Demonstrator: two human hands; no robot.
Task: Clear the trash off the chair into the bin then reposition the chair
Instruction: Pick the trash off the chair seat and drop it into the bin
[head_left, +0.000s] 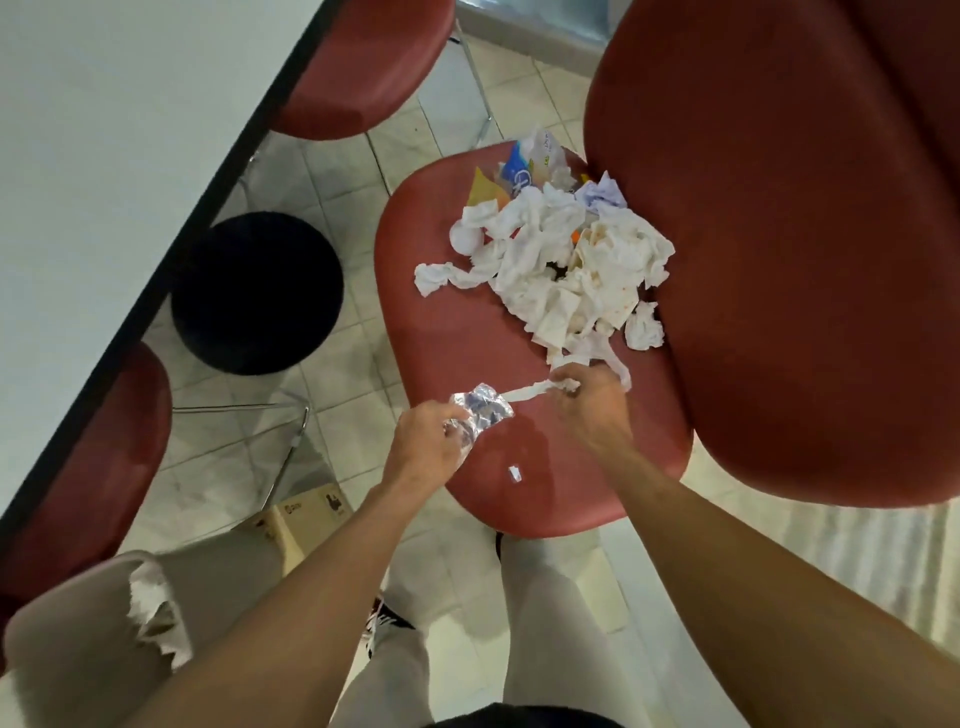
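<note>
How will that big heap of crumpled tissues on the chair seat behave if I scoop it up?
The heap of crumpled tissues looks light and floppy, so it should compress easily. It is loose separate pieces, so bits will probably drop onto the chair seat.

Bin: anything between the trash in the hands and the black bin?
Nothing visible. The black bin stands on the floor left of the chair seat, its opening uncovered beside the table edge. The left hand grips crumpled plastic; the right hand pinches a tissue strip.
</note>
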